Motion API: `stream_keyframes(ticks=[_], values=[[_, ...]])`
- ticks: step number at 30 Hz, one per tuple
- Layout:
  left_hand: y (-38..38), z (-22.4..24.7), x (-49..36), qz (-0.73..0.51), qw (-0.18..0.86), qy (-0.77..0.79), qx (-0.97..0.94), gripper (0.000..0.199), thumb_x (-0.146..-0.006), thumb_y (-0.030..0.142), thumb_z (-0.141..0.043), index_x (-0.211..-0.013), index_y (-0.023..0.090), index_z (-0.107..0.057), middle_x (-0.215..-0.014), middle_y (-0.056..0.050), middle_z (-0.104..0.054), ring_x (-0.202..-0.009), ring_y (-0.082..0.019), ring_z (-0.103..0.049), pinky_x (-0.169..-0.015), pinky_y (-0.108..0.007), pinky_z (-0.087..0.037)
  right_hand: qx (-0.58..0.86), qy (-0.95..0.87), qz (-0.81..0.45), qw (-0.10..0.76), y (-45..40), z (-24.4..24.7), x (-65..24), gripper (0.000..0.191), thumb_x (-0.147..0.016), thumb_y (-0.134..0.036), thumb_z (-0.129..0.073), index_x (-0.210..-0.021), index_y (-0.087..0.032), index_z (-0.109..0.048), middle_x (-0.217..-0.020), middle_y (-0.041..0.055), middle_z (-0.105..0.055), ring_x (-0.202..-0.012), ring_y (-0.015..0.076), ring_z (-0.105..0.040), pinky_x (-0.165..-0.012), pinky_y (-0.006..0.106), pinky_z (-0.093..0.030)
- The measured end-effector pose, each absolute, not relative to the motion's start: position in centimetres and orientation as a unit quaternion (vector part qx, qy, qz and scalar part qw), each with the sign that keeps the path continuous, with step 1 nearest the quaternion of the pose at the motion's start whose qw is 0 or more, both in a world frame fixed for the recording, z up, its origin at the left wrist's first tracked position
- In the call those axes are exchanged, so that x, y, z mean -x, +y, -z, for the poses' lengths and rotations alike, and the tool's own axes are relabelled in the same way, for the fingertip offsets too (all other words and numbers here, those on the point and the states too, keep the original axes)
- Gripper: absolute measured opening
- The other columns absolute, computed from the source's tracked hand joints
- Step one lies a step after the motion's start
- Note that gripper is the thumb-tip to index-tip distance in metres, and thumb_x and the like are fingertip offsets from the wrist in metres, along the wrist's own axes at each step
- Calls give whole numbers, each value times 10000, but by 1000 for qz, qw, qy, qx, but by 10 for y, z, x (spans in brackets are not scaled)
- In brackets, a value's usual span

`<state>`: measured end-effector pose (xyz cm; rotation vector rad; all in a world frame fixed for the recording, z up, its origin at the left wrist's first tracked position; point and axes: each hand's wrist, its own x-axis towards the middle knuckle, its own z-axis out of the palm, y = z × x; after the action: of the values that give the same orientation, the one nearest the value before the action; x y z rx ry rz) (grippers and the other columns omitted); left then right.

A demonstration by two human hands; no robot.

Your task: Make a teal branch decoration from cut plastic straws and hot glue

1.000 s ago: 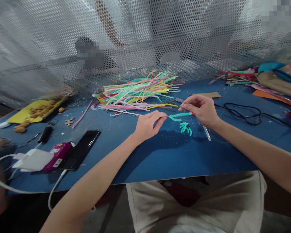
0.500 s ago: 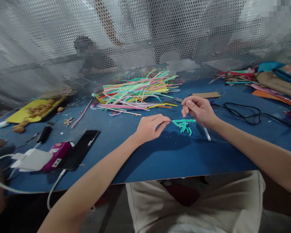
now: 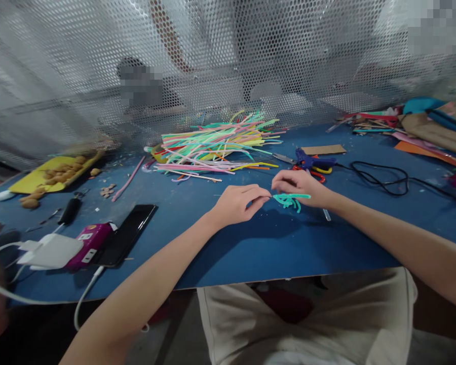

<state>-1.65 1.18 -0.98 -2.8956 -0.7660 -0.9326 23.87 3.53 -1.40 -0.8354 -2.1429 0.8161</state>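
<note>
My left hand [image 3: 241, 205] pinches one end of a teal pipe cleaner [image 3: 302, 195] between thumb and forefinger, just above the table. Several short teal strands hang bent and curled beneath its straight length. Close by on the right, my right hand [image 3: 298, 185] has its fingers curled in over the same piece, near the left fingertips. Its fingertips point down and away, so what they hold, if anything, is hidden. A clear glue stick [image 3: 327, 215] lies by the right wrist. Behind that hand are a blue glue gun [image 3: 313, 160] and scissors with red handles [image 3: 319, 176].
A heap of coloured pipe cleaners [image 3: 216, 142] lies at the back, before a perforated metal screen [image 3: 220, 61]. To the left are a phone [image 3: 131, 233], a purple power strip [image 3: 91, 245] and a yellow tray [image 3: 30, 175] of brown pieces. A black cord [image 3: 380, 175] loops at right.
My right hand has come down and left, closer to my left hand and the teal pipe cleaner. The glue gun and scissors behind it are now uncovered. My left hand keeps its pinch.
</note>
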Motion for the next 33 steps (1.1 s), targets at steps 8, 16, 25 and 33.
stream_keyframes(ticks=[8,16,25,33], values=[[5,10,12,263,3,-203,943,183,-1041,258,-516,-1093,206,-684,-947,-32,-762,-805,-115,-717,-657,-206,-456,254,-902,-243,252,44,21,-240,154,-961,-227,-535,-1024,-208,-675,-999,63,-724,-885,191,-668,-801,304,-513],[6,11,12,254,-9,-217,943,206,-1043,290,-504,-1092,226,-693,-936,-35,-751,-794,-117,-711,-658,-215,-472,226,-920,-223,229,40,22,-238,174,-983,-224,-483,-1049,-193,-640,-1004,85,-667,-854,193,-618,-784,326,-516],[5,10,11,260,-14,-212,942,201,-1045,278,-504,-1061,210,-693,-950,-36,-766,-820,-119,-721,-687,-215,-474,268,-899,-275,210,40,22,-239,304,-993,-301,-529,-1276,-190,-541,-978,62,-692,-803,181,-641,-722,308,-519],[6,11,12,252,-2,-214,944,194,-1041,278,-510,-1066,216,-693,-940,-27,-766,-779,-114,-709,-638,-222,-439,280,-897,-248,236,37,24,-241,192,-981,-226,-486,-1161,-203,-548,-927,40,-634,-754,168,-588,-709,300,-488]])
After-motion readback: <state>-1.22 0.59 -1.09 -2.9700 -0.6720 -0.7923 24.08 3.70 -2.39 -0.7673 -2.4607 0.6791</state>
